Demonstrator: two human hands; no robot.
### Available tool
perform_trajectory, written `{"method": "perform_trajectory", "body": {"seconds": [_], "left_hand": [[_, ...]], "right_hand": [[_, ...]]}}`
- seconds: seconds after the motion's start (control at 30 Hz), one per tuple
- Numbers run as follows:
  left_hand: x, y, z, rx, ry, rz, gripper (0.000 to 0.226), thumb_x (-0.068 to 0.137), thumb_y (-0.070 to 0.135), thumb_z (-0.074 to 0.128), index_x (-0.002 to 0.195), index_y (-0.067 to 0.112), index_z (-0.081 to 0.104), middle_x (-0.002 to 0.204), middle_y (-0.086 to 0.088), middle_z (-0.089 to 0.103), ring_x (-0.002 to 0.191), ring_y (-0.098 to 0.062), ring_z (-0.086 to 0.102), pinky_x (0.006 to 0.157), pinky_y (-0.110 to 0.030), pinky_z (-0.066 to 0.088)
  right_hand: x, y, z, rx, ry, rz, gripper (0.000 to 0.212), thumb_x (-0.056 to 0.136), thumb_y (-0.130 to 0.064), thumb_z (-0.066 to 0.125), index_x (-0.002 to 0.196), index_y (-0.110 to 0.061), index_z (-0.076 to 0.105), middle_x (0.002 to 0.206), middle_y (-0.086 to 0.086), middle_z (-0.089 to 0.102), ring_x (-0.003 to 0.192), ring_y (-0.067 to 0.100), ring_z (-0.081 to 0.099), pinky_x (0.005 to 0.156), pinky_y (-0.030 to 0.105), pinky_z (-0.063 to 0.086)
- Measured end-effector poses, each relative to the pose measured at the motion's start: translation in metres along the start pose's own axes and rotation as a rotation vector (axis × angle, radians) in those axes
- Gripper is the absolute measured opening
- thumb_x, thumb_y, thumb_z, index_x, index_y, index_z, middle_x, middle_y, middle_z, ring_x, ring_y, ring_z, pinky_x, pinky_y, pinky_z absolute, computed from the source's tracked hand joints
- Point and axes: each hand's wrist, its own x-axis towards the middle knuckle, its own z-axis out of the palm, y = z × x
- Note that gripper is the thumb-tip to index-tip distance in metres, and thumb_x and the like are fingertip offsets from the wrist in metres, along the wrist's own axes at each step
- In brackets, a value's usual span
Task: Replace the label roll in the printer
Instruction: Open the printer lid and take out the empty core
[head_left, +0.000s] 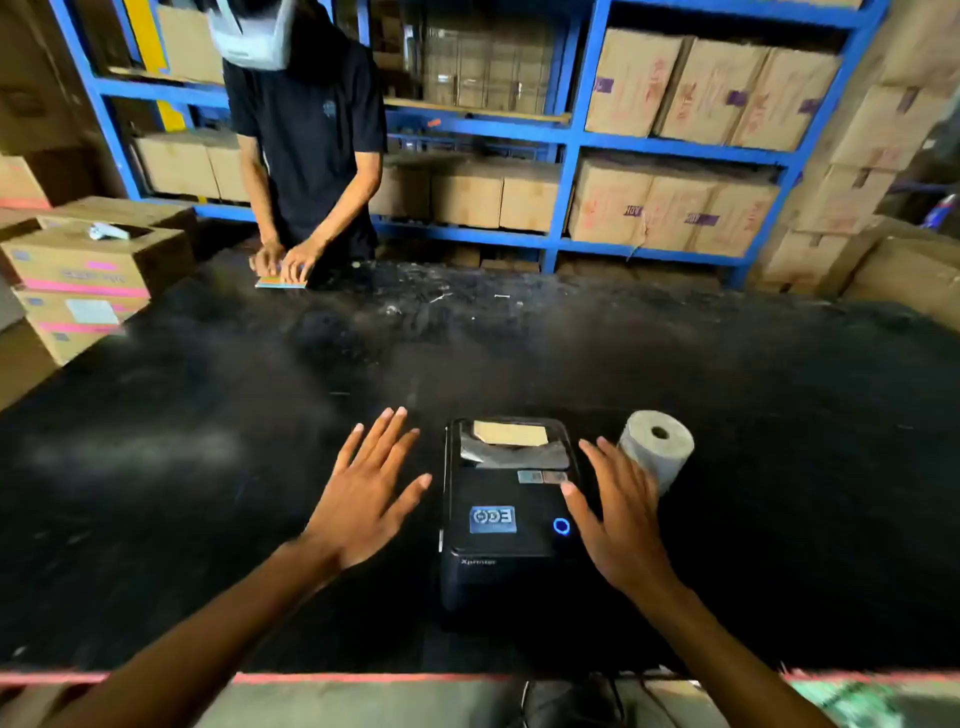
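Head view: left hand (363, 493) and right hand (618, 514), both spread and holding nothing, flank the printer (506, 519); roll (657, 447) stands just beyond the right hand.

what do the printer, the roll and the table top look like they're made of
Printer: looks like black moulded plastic, smooth with a slight sheen. Roll: wound paper, matte pale grey, hollow core showing. Table top: dark matte sheet, scuffed and dusty; material unclear.

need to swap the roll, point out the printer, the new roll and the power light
printer (506, 551), head view, on its black top cover
roll (665, 452), head view, on its side wall
light (561, 526), head view, on the blue ring
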Motion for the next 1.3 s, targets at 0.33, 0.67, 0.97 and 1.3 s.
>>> {"method": "perform_trajectory", "body": {"seconds": [0.33,0.67,0.97,1.3], "left_hand": [[-0.060,0.041,0.075,-0.705,-0.206,-0.435,0.054,0.100,0.042,0.037,0.150,0.024,0.028,0.159,0.002,0.026,0.146,-0.010,0.020,0.122,-0.034,0.012],[-0.060,0.062,0.073,-1.178,-0.200,-0.702,0.051,0.100,0.040,0.037,0.149,0.028,0.029,0.150,0.007,0.042,0.134,-0.008,0.040,0.119,-0.037,0.025],[-0.066,0.056,0.076,-1.271,-0.268,-0.691,0.047,0.090,0.066,0.036,0.131,0.048,0.052,0.137,0.014,0.059,0.128,-0.008,0.051,0.113,-0.042,0.035],[-0.067,0.052,0.086,-0.974,-0.168,-0.638,0.050,0.089,0.014,0.066,0.136,0.010,0.050,0.125,-0.002,0.066,0.114,-0.011,0.063,0.103,-0.029,0.047]], "right_hand": [[-0.067,0.010,0.042,0.582,0.007,0.407,0.054,0.091,-0.039,0.052,0.141,-0.037,0.033,0.144,0.001,0.044,0.130,0.018,0.043,0.109,0.041,0.036],[-0.069,0.015,0.048,0.646,0.034,0.469,0.045,0.089,-0.036,0.058,0.133,-0.027,0.051,0.121,0.002,0.061,0.107,0.013,0.058,0.097,0.036,0.048],[-0.062,0.022,0.043,0.574,0.058,0.387,0.056,0.080,-0.050,0.055,0.126,-0.017,0.059,0.100,0.006,0.059,0.090,0.022,0.061,0.084,0.041,0.054],[0.061,-0.009,0.001,0.486,0.177,0.466,0.071,0.067,-0.080,0.049,0.042,-0.014,0.041,0.036,-0.009,0.041,0.042,0.008,0.042,0.047,0.025,0.036]]}}
